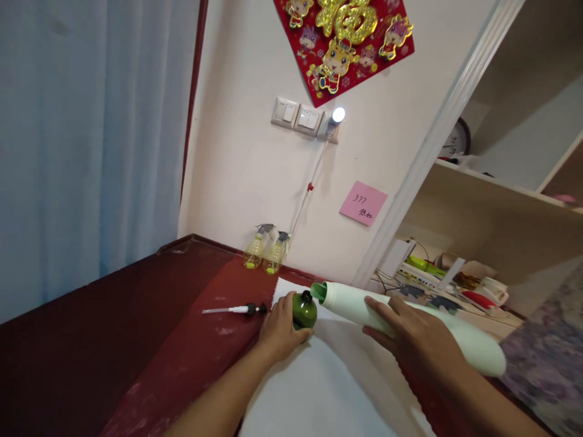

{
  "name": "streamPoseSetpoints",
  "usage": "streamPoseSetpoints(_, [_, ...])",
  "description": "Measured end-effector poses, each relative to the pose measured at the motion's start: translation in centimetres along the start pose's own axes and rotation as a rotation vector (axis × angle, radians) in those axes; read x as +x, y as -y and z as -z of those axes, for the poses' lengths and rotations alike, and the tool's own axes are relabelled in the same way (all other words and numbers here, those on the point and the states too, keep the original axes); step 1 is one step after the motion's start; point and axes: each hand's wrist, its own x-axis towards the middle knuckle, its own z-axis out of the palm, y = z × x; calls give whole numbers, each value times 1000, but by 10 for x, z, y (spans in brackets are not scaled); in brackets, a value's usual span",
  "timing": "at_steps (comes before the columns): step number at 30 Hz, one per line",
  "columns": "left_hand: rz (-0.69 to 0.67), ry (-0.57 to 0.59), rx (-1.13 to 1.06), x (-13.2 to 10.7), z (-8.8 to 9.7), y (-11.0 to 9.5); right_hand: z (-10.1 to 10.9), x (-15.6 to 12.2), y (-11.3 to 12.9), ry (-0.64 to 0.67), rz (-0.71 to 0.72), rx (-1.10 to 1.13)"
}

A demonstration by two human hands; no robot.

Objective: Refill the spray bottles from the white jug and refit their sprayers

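My left hand (pixel 280 328) is closed around a dark green round bottle (pixel 305 311), its narrow neck uncapped, standing on the white cloth (pixel 310 376). In my right hand (pixel 410 331) is a long pale green container (pixel 473 346), tilted so that its narrower end points left. That end has a darker green lip (pixel 319 292), which is close beside the bottle's mouth; I cannot tell whether they touch. No liquid can be made out between them. To the left of my left hand lies a pump head (pixel 250 309) with a white dip tube.
Two clear yellowish spray bottles (pixel 272 258) stand against the wall, near a cable (pixel 303 206) hanging from a lit plug. The dark red tabletop (pixel 82 328) extends left to a blue curtain (pixel 91 121). Cluttered shelves (pixel 483 194) are at the right.
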Motion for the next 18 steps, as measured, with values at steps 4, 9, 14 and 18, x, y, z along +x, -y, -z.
streamPoseSetpoints(4, [-4,-1,3,0,0,-1,0,2,-1,13,12,-27])
streamPoseSetpoints(9, [-1,4,6,-1,0,-1,-1,1,-3,36,15,-35])
streamPoseSetpoints(14, [3,8,8,0,0,-1,-4,1,-4,58,22,-47])
streamPoseSetpoints(18, [-2,5,8,1,0,0,-7,0,-7,65,21,-63])
